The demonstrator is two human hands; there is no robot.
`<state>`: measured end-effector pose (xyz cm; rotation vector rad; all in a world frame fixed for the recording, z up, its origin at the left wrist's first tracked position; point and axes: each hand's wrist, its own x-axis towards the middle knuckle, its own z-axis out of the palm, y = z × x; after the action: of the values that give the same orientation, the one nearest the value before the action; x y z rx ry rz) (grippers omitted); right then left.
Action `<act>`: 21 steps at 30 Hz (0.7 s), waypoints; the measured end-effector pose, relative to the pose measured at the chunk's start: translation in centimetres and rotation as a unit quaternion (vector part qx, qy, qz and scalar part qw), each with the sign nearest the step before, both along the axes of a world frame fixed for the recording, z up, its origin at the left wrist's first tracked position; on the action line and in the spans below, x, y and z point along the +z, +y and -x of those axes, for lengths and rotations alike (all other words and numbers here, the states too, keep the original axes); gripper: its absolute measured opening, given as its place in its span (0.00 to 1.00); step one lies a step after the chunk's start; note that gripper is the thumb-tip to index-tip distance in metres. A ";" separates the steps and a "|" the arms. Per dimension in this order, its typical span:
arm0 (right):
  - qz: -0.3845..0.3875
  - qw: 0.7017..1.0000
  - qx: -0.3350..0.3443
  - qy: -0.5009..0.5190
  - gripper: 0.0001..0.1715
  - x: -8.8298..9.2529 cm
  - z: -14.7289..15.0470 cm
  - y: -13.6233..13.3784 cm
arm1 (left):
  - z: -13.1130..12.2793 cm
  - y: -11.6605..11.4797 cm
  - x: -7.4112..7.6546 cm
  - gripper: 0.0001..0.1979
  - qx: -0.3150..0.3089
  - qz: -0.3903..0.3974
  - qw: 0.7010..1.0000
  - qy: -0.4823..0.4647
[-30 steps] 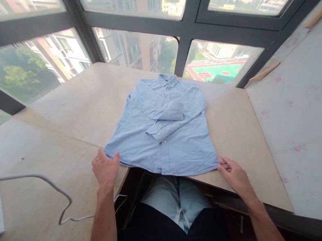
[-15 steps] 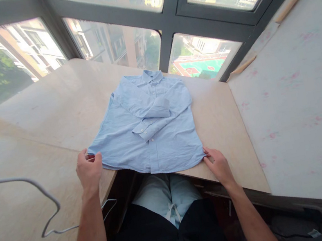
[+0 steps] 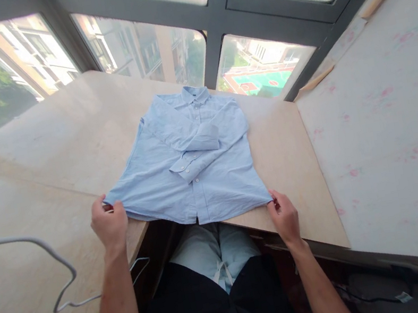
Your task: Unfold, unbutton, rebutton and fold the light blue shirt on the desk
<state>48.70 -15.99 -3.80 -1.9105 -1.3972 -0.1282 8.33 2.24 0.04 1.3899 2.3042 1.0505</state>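
Observation:
A light blue button-up shirt lies front side up, its collar toward the window and both sleeves folded across the chest. My left hand pinches the hem's left corner between thumb and fingers. At the opposite corner of the hem, my right hand is closed on the fabric. Between the two hands the bottom edge is drawn out wide, reaching the counter's near edge, with a small gap at the front placket.
The shirt rests on a pale counter below grey-framed windows. A white cable curls over the left side. On the right stands a flower-patterned wall panel. My legs are under the near edge.
My hands have moved apart, the left one outward to the left and the right one slightly to the right. The shirt's hem is stretched wider and straighter between them.

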 end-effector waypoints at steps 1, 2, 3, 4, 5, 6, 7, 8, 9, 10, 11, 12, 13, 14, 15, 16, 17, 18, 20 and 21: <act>-0.012 1.000 0.014 -0.010 0.16 0.3 0.1 0.0 | -0.1 -0.2 -0.1 0.21 0.001 -0.018 1.000 -0.018; -0.027 0.999 0.029 -0.016 0.15 0.6 0.1 -0.1 | -0.2 -0.4 -0.1 0.22 0.000 -0.032 0.999 -0.041; -0.045 0.998 0.044 -0.018 0.14 0.9 0.2 -0.2 | -0.4 -0.7 -0.1 0.24 -0.003 -0.043 0.997 -0.067; -0.063 0.996 0.059 -0.015 0.13 1.3 0.2 -0.2 | -0.6 -0.9 -0.1 0.26 -0.006 -0.051 0.994 -0.094; -0.077 0.994 0.070 -0.009 0.12 1.6 0.2 -0.3 | -0.8 -1.1 0.0 0.28 -0.008 -0.058 0.991 -0.120; -0.086 0.993 0.078 0.000 0.11 1.9 0.3 -0.3 | -0.9 -1.3 0.1 0.30 -0.009 -0.063 0.988 -0.139; -0.087 0.993 0.083 0.012 0.11 2.2 0.3 -0.3 | -1.1 -1.5 0.2 0.32 -0.012 -0.067 0.986 -0.153; -0.083 0.993 0.086 0.026 0.10 2.4 0.4 -0.2 | -1.2 -1.6 0.4 0.32 -0.016 -0.069 0.985 -0.160; -0.075 0.993 0.087 0.042 0.10 2.6 0.4 -0.2 | -1.2 -1.7 0.6 0.32 -0.025 -0.065 0.984 -0.161; -0.067 0.992 0.087 0.060 0.10 2.8 0.5 -0.1 | -1.2 -1.9 0.9 0.30 -0.041 -0.058 0.985 -0.160; -0.059 0.991 0.089 0.079 0.10 3.0 0.6 0.0 | -1.1 -2.0 1.1 0.27 -0.062 -0.050 0.985 -0.154; -0.056 0.989 0.093 0.097 0.10 3.2 0.6 0.2 | -0.9 -2.1 1.4 0.24 -0.084 -0.043 0.985 -0.143; -0.055 0.987 0.096 0.114 0.11 3.3 0.6 0.4 | -0.7 -2.2 1.7 0.21 -0.106 -0.036 0.986 -0.127; -0.055 0.985 0.099 0.128 0.11 3.4 0.5 0.6 | -0.4 -2.3 2.0 0.20 -0.126 -0.029 0.986 -0.109; -0.054 0.984 0.104 0.138 0.13 3.4 0.4 0.9 | -0.2 -2.4 2.2 0.20 -0.146 -0.023 0.985 -0.090; -0.051 0.982 0.110 0.144 0.14 3.5 0.3 1.1 | 0.1 -2.5 2.4 0.20 -0.165 -0.019 0.984 -0.069; -0.047 0.981 0.118 0.145 0.15 3.5 0.2 1.4 | 0.3 -2.5 2.6 0.21 -0.185 -0.016 0.982 -0.045; -0.042 0.981 0.130 0.140 0.15 3.4 0.0 1.7 | 0.5 -2.5 2.7 0.22 -0.208 -0.015 0.978 -0.018; -0.035 0.980 0.162 0.115 0.16 3.2 -0.4 2.1 | 1.0 -2.4 2.7 0.24 -0.257 -0.021 0.965 0.045; -0.034 0.978 0.179 0.097 0.16 3.1 -0.6 2.3 | 1.2 -2.2 2.7 0.24 -0.281 -0.025 0.956 0.076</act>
<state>49.26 -13.70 -0.72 -1.5418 -1.5542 0.1790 7.15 0.03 2.72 2.0391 1.7907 0.8403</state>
